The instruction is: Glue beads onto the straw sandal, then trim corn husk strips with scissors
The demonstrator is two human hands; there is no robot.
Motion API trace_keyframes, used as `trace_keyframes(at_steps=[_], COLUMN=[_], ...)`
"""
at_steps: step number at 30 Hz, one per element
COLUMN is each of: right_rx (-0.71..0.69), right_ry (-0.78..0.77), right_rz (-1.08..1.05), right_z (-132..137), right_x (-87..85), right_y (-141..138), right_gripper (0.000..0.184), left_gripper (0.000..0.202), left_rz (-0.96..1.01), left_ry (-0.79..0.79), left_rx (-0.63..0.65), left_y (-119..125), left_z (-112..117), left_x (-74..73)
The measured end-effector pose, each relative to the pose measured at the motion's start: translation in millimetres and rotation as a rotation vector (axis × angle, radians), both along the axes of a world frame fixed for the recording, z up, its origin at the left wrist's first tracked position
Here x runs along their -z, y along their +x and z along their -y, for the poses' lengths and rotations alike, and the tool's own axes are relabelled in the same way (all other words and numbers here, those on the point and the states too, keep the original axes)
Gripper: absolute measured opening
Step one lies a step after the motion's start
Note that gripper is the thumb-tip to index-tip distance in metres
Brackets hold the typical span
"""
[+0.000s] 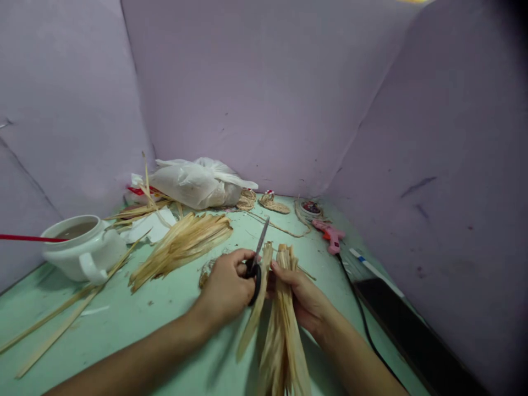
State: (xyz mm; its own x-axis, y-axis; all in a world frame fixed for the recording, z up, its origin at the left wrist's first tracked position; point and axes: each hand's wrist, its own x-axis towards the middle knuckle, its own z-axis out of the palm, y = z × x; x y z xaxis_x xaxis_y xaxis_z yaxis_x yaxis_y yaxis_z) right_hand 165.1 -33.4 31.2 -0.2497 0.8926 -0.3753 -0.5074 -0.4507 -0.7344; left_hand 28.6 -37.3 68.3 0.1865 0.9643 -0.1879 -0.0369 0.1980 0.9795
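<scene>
My left hand [226,289] is closed round the black handles of a pair of scissors [257,257], whose blades point up and away. My right hand [303,297] grips a bundle of dry straw-coloured leaf strips [282,335] that hangs down toward me. One loose strip [256,302] stands between the two hands, beside the scissors. The hands almost touch over the pale green table [173,308].
A pile of dry strips [181,247] lies left of centre, with long strips [53,322] further left. A white pot of brownish liquid [80,250], a white plastic bag [196,181], a pink glue gun [330,235] with black cord, and small woven pieces [272,203] stand behind. Lilac walls enclose the table.
</scene>
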Motion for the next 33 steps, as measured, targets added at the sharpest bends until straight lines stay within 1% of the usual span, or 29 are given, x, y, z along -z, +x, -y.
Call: trace_keyframes(at_steps=[3,6,10,12,15,18,20,22,25,27,30,33], right_rx=[0.052,0.096,0.076,0.087,0.134,0.183,0.200,0.217,0.239,0.231,0.179,0.149], right_ry=[0.027,0.035,0.029,0.045,0.065,0.055,0.061,0.070,0.063,0.079,0.136,0.155], right_rz=[0.022,0.011,-0.024,-0.007,0.064,0.124,0.151,0.163,0.163,0.156,0.169,0.196], right_z=[-2,-3,-1,0,-1,-4,-6,-8,-10,-9,-5,-3], right_x=[0.0,1.6,2.4,1.0,-3.6,-10.7,-15.8,-19.9,-22.3,-21.7,-20.2,-20.2], right_y=[3,5,2,0,4,16,24,30,33,32,27,25], right_gripper=[0.024,0.023,0.024,0.026,0.028,0.028,0.024,0.020,0.020,0.024,0.029,0.032], left_gripper=[0.030,0.032,0.032,0.030,0.025,0.023,0.023,0.022,0.014,0.011,0.010,0.010], left_rz=[0.006,0.040,0.100,0.085,-0.005,-0.190,-0.268,-0.334,-0.460,-0.489,-0.554,-0.674], left_ry=[0.057,0.081,0.043,0.049,0.131,0.242,0.227,0.219,0.267,0.273,0.291,0.362], left_rx=[0.051,0.123,0.180,0.212,0.274,0.282,0.332,0.435,0.596,0.664,0.697,0.695], left_y=[7,12,16,16,6,-12,-26,-37,-45,-44,-41,-43], left_z=[10,16,18,17,14,4,-6,-15,-24,-25,-22,-24], left_x=[15.7,25.8,34.0,34.4,25.7,8.0,-3.6,-11.8,-15.2,-13.7,-13.0,-18.6])
